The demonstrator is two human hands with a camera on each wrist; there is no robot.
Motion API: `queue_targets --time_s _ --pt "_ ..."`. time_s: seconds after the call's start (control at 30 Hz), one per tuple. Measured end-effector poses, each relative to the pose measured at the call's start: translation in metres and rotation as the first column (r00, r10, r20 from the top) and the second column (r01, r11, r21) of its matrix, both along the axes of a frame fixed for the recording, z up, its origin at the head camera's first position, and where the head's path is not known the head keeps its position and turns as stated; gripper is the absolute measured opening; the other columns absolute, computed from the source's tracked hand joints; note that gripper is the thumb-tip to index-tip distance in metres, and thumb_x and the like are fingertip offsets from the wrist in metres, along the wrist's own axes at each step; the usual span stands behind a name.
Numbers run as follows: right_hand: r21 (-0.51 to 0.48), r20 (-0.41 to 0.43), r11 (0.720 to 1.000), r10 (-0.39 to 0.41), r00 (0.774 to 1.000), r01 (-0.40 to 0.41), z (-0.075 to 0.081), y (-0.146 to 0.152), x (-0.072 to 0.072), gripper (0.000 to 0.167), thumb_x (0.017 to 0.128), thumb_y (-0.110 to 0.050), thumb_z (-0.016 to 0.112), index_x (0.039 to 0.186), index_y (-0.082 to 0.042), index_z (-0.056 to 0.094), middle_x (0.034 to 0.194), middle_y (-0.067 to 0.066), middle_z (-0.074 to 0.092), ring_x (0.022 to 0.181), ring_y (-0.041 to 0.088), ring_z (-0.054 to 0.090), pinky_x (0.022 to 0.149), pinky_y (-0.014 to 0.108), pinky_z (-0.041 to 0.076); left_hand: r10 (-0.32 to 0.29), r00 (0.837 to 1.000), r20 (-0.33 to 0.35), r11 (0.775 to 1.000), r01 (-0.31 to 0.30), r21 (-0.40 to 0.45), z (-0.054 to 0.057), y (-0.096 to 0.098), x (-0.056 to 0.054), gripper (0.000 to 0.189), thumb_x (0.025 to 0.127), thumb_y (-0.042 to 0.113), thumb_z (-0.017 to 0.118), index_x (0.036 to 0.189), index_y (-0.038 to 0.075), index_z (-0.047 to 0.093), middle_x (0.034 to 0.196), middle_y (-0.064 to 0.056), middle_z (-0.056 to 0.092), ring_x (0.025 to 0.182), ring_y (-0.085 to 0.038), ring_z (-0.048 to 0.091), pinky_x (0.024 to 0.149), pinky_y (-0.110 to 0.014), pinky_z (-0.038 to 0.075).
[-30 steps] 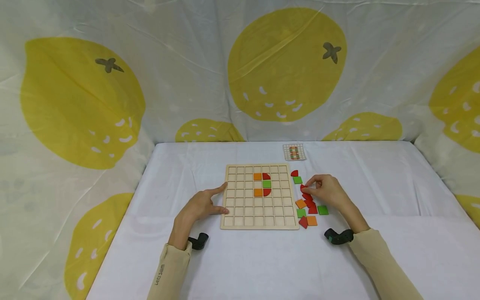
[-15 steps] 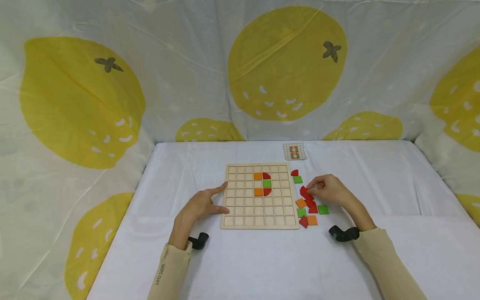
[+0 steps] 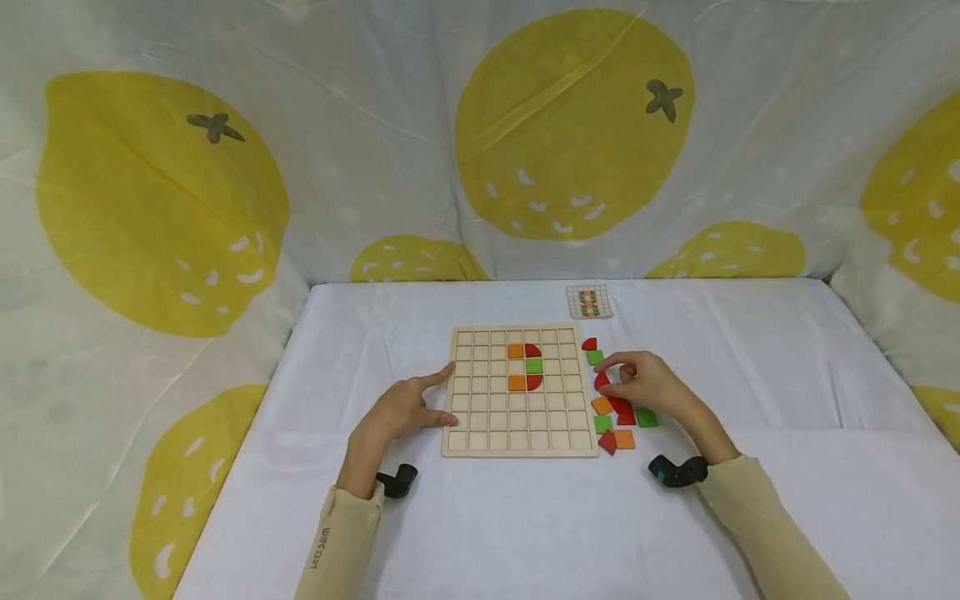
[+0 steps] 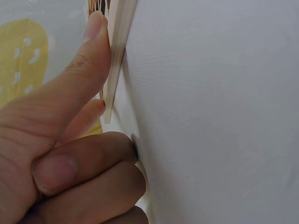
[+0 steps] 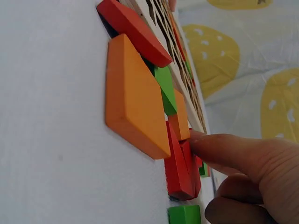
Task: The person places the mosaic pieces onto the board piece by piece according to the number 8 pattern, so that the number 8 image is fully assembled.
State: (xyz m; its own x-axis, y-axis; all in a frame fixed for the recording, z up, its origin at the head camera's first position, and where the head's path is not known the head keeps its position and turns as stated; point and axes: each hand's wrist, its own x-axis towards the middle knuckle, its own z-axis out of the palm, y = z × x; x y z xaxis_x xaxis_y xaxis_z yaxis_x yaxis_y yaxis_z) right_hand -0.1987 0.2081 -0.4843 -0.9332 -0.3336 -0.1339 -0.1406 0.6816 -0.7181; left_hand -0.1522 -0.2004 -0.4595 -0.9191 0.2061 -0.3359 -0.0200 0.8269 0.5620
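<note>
My left hand [image 3: 397, 408] rests at the left side of the wooden grid board [image 3: 480, 437], thumb and index finger spread along its edge. In the left wrist view the thumb [image 4: 88, 60] lies on the rim, with other fingers curled below. My right hand [image 3: 651, 385] is over the loose tiles right of the board. Its thumb and index finger stand apart around a red quarter-circle tile [image 3: 602, 381], the thumb right at the tile. In the right wrist view a fingertip is close to stacked red tiles [image 5: 177, 172]. Orange, red and green tiles sit in the board's cells.
Beside the board lie green tiles [image 3: 603, 424], orange tiles [image 3: 624, 439] and more red ones [image 3: 589, 344]. A small pattern card [image 3: 588, 302] lies behind the board. White cloth covers the table; a lemon-print curtain [image 3: 570, 125] hangs behind it.
My right hand's index finger has spread away from the thumb, toward the board and the upper green tile. The left hand and the tiles on the board have stayed put.
</note>
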Motion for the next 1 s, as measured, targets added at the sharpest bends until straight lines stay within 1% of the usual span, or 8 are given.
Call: queue_targets --time_s 0.13,0.37,0.47,0.57,0.63,0.7,0.8,1.0 --pt "-0.002 -0.017 0.999 -0.034 0.999 0.034 -0.003 -0.004 0.001 0.026 0.088 -0.022 0.083 0.110 -0.010 0.076 0.060 -0.002 0.036 0.052 0.016 0.036 0.049 0.024 0.027 0.002 1.000 0.000 1.000 -0.002 -0.009 0.000 -0.001 0.000 0.097 0.081 0.043 0.086 0.161 0.037 0.033 0.072 0.002 0.045 0.069 -0.013 0.042 0.075 -0.031 0.039" --pt "0.058 -0.004 0.993 -0.107 0.994 0.107 0.002 -0.002 0.001 0.032 0.087 -0.024 0.084 0.114 -0.008 0.076 0.063 0.000 0.039 0.056 0.019 0.041 0.051 0.025 0.028 -0.001 1.000 -0.002 1.000 0.001 0.005 0.000 0.000 0.000 0.096 0.081 0.042 0.086 0.161 0.036 0.033 0.071 0.002 0.044 0.069 -0.014 0.041 0.074 -0.032 0.039" --pt "0.060 -0.007 0.993 -0.105 0.994 0.105 0.004 0.000 0.001 0.031 0.088 -0.023 0.083 0.114 -0.006 0.077 0.062 0.000 0.038 0.055 0.019 0.040 0.051 0.025 0.027 0.003 1.000 -0.001 1.000 -0.003 0.004 0.000 0.000 0.000 0.096 0.081 0.042 0.087 0.161 0.036 0.034 0.073 0.000 0.051 0.071 -0.014 0.045 0.076 -0.032 0.041" --pt "0.046 -0.029 0.993 -0.110 0.993 0.112 0.005 0.000 0.001 0.032 0.089 -0.024 0.083 0.115 -0.005 0.077 0.061 0.000 0.038 0.055 0.019 0.040 0.051 0.025 0.027 0.004 1.000 -0.003 1.000 -0.004 -0.004 0.000 0.000 0.000 0.096 0.081 0.042 0.087 0.161 0.036 0.034 0.078 -0.003 0.057 0.075 -0.015 0.049 0.079 -0.033 0.042" --pt "0.023 -0.055 0.992 -0.125 0.991 0.127 0.006 0.000 0.000 0.033 0.089 -0.025 0.083 0.115 -0.006 0.077 0.060 -0.001 0.037 0.054 0.019 0.038 0.051 0.026 0.027 0.002 1.000 0.001 1.000 -0.002 0.002 0.000 0.000 -0.001 0.096 0.081 0.042 0.087 0.161 0.036 0.034 0.074 -0.002 0.055 0.072 -0.015 0.046 0.075 -0.032 0.041" --pt "-0.012 -0.079 0.991 -0.135 0.988 0.135 0.008 -0.003 0.000 0.035 0.088 -0.026 0.084 0.116 -0.007 0.078 0.061 -0.001 0.037 0.054 0.018 0.037 0.051 0.026 0.027 0.002 1.000 0.006 1.000 -0.002 0.011 0.000 0.001 -0.001 0.097 0.080 0.041 0.088 0.161 0.036 0.034 0.068 0.001 0.048 0.066 -0.013 0.042 0.070 -0.031 0.038" --pt "-0.059 -0.108 0.992 -0.120 0.987 0.114 0.011 -0.011 -0.004 0.035 0.087 -0.027 0.086 0.115 -0.008 0.078 0.061 -0.002 0.034 0.053 0.015 0.033 0.051 0.026 0.026 0.001 1.000 0.009 1.000 -0.001 0.024 -0.001 0.000 -0.001 0.099 0.078 0.040 0.089 0.161 0.036 0.034 0.061 0.005 0.037 0.059 -0.011 0.033 0.062 -0.029 0.032" --pt "-0.105 -0.115 0.994 -0.026 0.993 0.014 0.017 -0.047 -0.014 0.029 0.087 -0.024 0.085 0.110 -0.009 0.080 0.059 -0.003 0.029 0.054 0.014 0.028 0.051 0.025 0.024 -0.002 1.000 0.007 0.999 0.001 0.034 -0.002 -0.001 -0.001 0.101 0.076 0.041 0.090 0.161 0.036 0.034 0.059 0.006 0.033 0.057 -0.010 0.029 0.061 -0.029 0.030"
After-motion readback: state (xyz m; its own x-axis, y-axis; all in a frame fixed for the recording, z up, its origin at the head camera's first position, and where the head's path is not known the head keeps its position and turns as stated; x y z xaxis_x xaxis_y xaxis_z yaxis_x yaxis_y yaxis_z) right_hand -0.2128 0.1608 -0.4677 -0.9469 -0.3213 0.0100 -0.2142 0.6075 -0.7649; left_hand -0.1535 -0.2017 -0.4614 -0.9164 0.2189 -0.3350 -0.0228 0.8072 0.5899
